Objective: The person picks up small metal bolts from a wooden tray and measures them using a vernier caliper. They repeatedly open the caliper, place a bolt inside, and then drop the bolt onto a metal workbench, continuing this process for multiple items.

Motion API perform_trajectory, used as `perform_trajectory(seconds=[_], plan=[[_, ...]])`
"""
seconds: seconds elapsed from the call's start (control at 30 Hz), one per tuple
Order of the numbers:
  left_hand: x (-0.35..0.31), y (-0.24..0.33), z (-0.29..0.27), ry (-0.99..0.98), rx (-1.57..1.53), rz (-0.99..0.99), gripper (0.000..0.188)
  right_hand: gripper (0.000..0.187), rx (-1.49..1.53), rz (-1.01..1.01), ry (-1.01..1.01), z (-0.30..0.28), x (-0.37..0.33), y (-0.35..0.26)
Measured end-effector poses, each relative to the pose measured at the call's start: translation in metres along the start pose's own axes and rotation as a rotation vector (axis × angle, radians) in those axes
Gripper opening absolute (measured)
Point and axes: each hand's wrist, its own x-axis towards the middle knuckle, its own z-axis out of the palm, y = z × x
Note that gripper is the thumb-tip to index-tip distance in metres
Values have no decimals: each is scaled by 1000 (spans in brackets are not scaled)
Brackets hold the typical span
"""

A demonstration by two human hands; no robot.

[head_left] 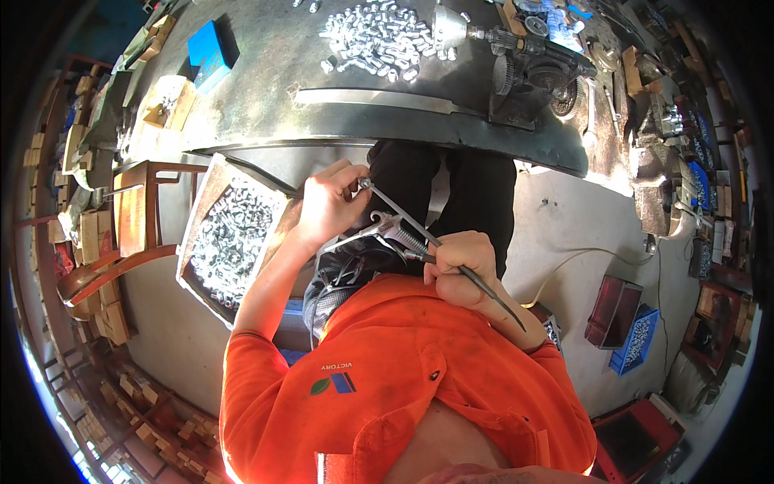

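Note:
My left hand [329, 200] is closed in a pinch on a small shiny metal part [365, 183], above my lap. Wrapped in my right hand [463, 264] is a long thin grey rod [403, 210]. One end of the rod meets the small part; the other tapers to a dark point past my right wrist. Between my hands, over my dark trousers, is a silver spring-bodied tool [393, 230] with a thin bent stem. Its right end reaches my right fingers, and I cannot tell whether they grip it too. Beside my left forearm stands a box of small metal parts [187, 250].
On the dark metal bench [266, 77] ahead lie a pile of small metal parts [379, 36], a flat metal bar [375, 99] and a geared machine [532, 73]. A wooden chair [133, 206] stands left. At the right, a blue crate [635, 339] and a hose [576, 256] occupy the floor.

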Motion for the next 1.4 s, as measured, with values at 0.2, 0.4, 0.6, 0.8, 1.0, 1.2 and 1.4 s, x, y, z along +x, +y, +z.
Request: perform_trajectory(seconds=[0.2,0.4,0.6,0.8,1.0,1.2,1.4], plan=[[-1,-4,1,39,144,121,23,23,-1,-3,-4,3,2,5],[0,-2,2,50,159,178,25,22,-37,35,-20,4,4,6],[0,8,15,34,106,328,30,19,-170,154,-20,10,16,33],[9,16,27,-16,85,456,38,15,-176,227,45,10,15,59],[63,-15,21,51,228,343,19,30,97,292,250,-12,1,27],[164,-11,-32,259,80,54,31,29,162,328,271,-19,-2,22],[90,17,-16,-13,-290,237,20,28,109,295,245,-21,0,39]])
